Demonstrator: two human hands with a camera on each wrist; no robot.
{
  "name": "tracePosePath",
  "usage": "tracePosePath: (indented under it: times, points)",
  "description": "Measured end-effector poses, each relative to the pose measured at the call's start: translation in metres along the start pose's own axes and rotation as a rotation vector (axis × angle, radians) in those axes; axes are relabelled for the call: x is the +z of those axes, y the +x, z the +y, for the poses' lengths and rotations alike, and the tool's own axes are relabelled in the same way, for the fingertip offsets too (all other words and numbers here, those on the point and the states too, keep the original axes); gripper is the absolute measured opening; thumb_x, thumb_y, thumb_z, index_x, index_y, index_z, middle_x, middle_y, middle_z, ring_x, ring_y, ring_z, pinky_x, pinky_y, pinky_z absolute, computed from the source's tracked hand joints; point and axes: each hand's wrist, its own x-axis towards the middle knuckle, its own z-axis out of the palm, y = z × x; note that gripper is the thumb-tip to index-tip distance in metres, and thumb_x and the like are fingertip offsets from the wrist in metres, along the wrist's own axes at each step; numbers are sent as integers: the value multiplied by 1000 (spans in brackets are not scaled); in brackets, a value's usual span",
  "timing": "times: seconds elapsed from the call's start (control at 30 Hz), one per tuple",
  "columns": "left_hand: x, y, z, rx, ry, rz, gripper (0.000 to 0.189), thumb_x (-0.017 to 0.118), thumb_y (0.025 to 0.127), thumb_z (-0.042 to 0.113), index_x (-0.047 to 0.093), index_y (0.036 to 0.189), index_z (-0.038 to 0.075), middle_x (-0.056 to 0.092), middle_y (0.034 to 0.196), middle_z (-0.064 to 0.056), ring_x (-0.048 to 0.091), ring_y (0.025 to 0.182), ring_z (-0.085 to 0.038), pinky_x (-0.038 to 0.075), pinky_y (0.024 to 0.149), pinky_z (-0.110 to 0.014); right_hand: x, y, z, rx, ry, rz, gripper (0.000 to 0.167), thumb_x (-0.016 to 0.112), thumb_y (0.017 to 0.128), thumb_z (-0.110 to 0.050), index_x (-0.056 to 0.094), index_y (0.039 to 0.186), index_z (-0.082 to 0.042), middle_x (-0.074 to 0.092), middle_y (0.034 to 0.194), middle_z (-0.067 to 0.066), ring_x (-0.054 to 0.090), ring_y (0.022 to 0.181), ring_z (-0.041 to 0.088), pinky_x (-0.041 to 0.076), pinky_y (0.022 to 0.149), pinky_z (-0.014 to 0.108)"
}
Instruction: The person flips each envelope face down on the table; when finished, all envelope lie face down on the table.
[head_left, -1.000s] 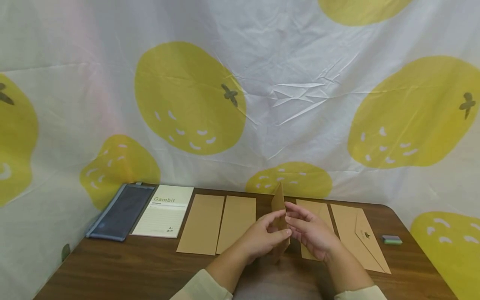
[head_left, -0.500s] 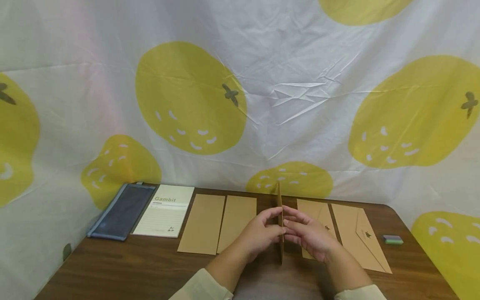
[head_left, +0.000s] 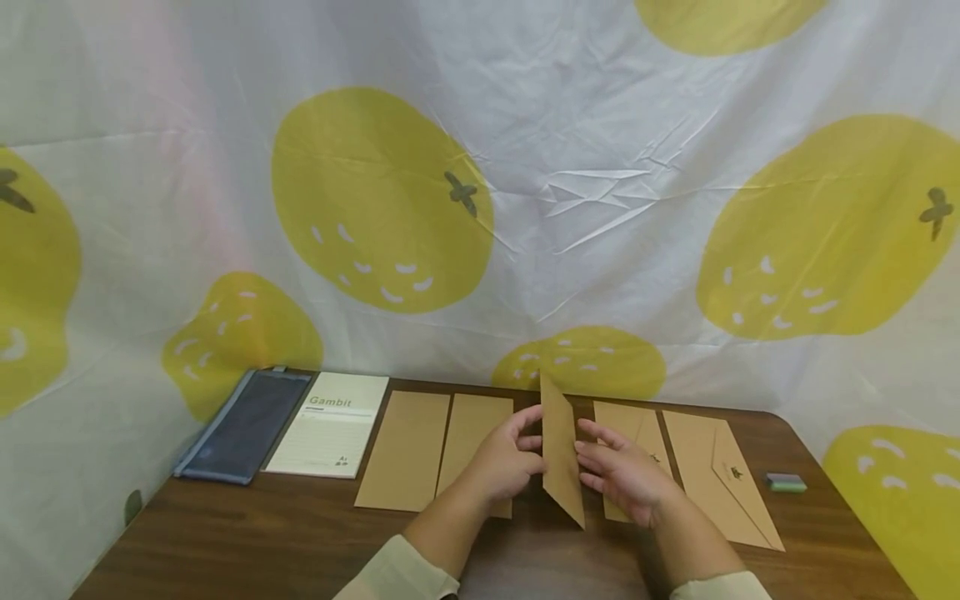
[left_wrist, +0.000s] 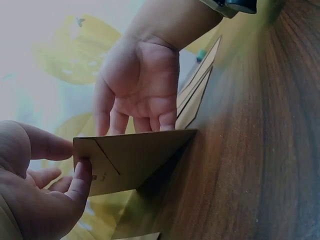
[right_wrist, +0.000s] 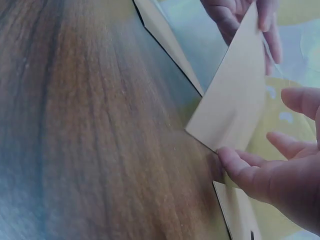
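Note:
A brown kraft envelope (head_left: 561, 454) stands on edge above the table, turned at an angle between both hands. My left hand (head_left: 504, 457) pinches its left edge; in the left wrist view the envelope's flap line (left_wrist: 111, 162) faces that camera. At the opposite edge my right hand (head_left: 632, 473) has its fingers spread and relaxed. One fingertip (right_wrist: 227, 156) of it touches the lower edge in the right wrist view. Two plain-faced envelopes, a left one (head_left: 401, 450) and a right one (head_left: 480, 425), lie left of the hands. Two flap-side-up envelopes, one nearer (head_left: 626, 417) and one farther right (head_left: 697, 458), lie right.
A notepad (head_left: 322, 429) marked "Gambit" and a dark blue zip pouch (head_left: 243, 429) lie at the table's left. A small purple-and-green block (head_left: 785, 482) lies near the right edge. Behind the wooden table (head_left: 262, 542) hangs a white cloth (head_left: 600, 267) with yellow fruit prints.
The envelope first turned edge-on to the head view, then swung so its broad face shows. My left hand shifted slightly left with it; the right hand's fingers loosened from its side.

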Motion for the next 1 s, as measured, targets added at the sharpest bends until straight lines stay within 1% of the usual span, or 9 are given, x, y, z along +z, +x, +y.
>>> tracePosePath:
  times: [0.1, 0.2, 0.27, 0.37, 0.53, 0.6, 0.7, 0.83, 1.0]
  points:
    - [-1, 0, -1, -15, 25, 29, 81, 68, 83, -7, 49, 159, 12, 56, 158, -16, 65, 132, -32, 60, 85, -35, -2, -1, -2, 12, 3, 25, 75, 56, 110, -24, 16, 171, -8, 20, 175, 30, 20, 164, 49, 32, 130, 60]
    - [-1, -1, 0, -37, 71, 59, 79, 66, 86, -2, 46, 161, 10, 52, 163, -14, 59, 139, -35, 60, 99, -44, -5, -2, -5, 22, -7, 38, 74, 55, 111, -25, 15, 172, -9, 20, 175, 30, 21, 164, 49, 34, 130, 59]
    - [-2, -1, -1, -59, 97, 75, 76, 65, 90, 2, 43, 163, 8, 49, 166, -13, 54, 144, -38, 56, 109, -51, -7, -2, -5, 20, -13, 42, 74, 54, 112, -25, 15, 172, -9, 22, 175, 31, 23, 163, 48, 35, 129, 59]
    - [-4, 0, -3, -91, 129, 80, 74, 63, 94, 7, 39, 164, 5, 45, 168, -17, 47, 151, -42, 47, 120, -58, -9, -2, -5, 13, -20, 46, 74, 54, 112, -26, 14, 172, -7, 24, 173, 32, 26, 162, 47, 36, 129, 59]
    - [-3, 0, -8, -127, 195, 54, 77, 63, 94, 14, 35, 165, 3, 41, 168, -26, 39, 157, -47, 41, 124, -60, -12, -2, -4, 16, -31, 76, 74, 54, 112, -27, 16, 171, -7, 31, 170, 30, 35, 157, 42, 42, 126, 54]
    - [-2, 0, -10, -133, 230, 44, 78, 63, 93, 17, 36, 165, 4, 42, 167, -28, 40, 156, -48, 40, 124, -61, -13, -3, -4, 20, -34, 84, 73, 54, 112, -27, 17, 171, -7, 32, 169, 29, 38, 156, 39, 44, 124, 51]
    - [0, 1, -13, -125, 273, 39, 77, 64, 92, 21, 40, 163, 3, 45, 164, -31, 43, 154, -49, 39, 125, -63, -14, -3, -4, 17, -29, 85, 73, 54, 112, -28, 17, 171, -6, 32, 169, 29, 38, 156, 38, 45, 123, 50]
    - [3, 0, -14, -131, 289, 31, 77, 66, 92, 24, 42, 162, 4, 47, 162, -30, 45, 152, -48, 40, 122, -65, -15, -2, -3, 11, -27, 78, 74, 55, 112, -28, 17, 171, -5, 32, 170, 30, 36, 157, 40, 43, 125, 52]
    - [11, -4, -11, -124, 269, 27, 74, 67, 93, 23, 44, 161, 8, 47, 164, -26, 44, 152, -49, 41, 121, -68, -21, -3, -4, -2, -70, 122, 69, 52, 113, -27, 21, 170, -4, 38, 168, 28, 47, 150, 37, 49, 121, 47]
